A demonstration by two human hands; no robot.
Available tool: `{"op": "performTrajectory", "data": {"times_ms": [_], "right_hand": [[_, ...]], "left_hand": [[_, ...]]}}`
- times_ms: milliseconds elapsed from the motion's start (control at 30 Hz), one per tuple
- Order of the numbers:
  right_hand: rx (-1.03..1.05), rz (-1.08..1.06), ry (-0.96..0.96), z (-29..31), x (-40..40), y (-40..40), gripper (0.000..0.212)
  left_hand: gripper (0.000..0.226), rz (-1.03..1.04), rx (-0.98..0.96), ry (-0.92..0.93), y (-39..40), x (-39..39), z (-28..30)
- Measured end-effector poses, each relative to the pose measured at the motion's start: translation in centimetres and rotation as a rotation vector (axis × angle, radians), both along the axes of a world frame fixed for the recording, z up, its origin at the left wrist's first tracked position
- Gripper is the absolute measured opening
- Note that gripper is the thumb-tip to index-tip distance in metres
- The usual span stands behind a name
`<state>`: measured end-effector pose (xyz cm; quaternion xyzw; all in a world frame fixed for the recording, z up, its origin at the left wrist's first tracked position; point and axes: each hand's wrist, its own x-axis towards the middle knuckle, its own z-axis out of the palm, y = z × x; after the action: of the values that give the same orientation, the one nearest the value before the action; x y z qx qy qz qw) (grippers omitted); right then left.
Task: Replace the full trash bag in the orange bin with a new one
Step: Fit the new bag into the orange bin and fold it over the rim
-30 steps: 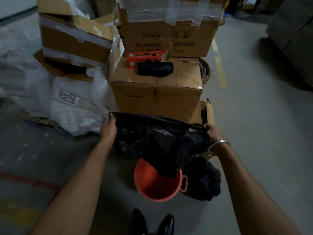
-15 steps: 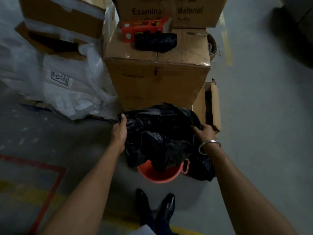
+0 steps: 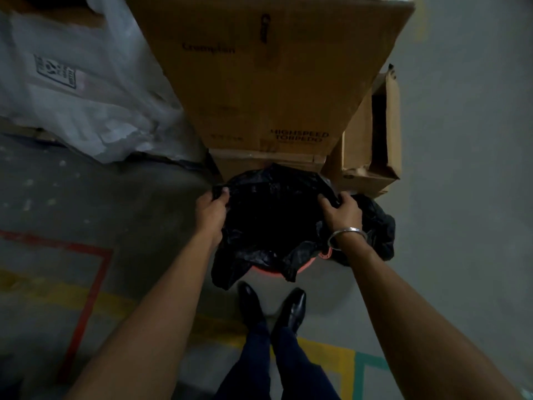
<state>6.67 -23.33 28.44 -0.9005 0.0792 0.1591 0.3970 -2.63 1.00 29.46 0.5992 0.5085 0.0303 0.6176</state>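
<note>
My left hand [image 3: 210, 212] and right hand [image 3: 343, 212], fingers pinching, spread the new trash bag [image 3: 271, 217] over the orange bin [image 3: 272, 273].

The scene is dim and underexposed, with a cool grey cast over the concrete floor [image 3: 461, 168]. The black trash bag [image 3: 274, 220] reads as a near-featureless dark mass, only faint sheen marking its creases. Soft shadow pools on the floor around the black shoes [image 3: 271, 307]. Print on the cardboard box [image 3: 274, 67] above the bag is smeared by blur. Wide-angle distortion splays the forearms outward toward the lower corners.
</note>
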Motion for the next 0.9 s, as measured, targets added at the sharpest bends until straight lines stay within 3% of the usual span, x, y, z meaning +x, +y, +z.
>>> {"op": "performTrajectory", "data": {"times_ms": [67, 167, 400, 600, 833, 900], "right_hand": [[-0.052, -0.025, -0.036, -1.0, -0.3, 0.6, 0.042], [-0.156, -0.037, -0.127, -2.6, -0.1, 1.3, 0.044], [-0.241, 0.016, -0.072, -10.8, 0.2, -0.2, 0.033], [-0.307, 0.046, 0.034, -16.5, 0.8, -0.1, 0.016], [-0.29, -0.094, 0.001, -21.6, 2.1, 1.6, 0.03], [-0.248, -0.137, 0.017, -23.0, 2.7, 2.0, 0.031]], "left_hand": [[0.019, 0.071, -0.032, 0.001, 0.1, 0.5, -1.3], [0.029, 0.167, -0.044, -0.001, 0.4, 1.4, -3.4], [0.049, 0.142, 0.189, 0.186, -0.2, 1.0, -10.6], [0.036, 0.064, 0.223, 0.167, 0.6, 1.2, -16.5], [0.016, -0.008, 0.288, 0.114, 1.6, 2.6, -23.0], [0.027, -0.002, 0.288, 0.116, 1.7, 3.1, -24.5]]}}
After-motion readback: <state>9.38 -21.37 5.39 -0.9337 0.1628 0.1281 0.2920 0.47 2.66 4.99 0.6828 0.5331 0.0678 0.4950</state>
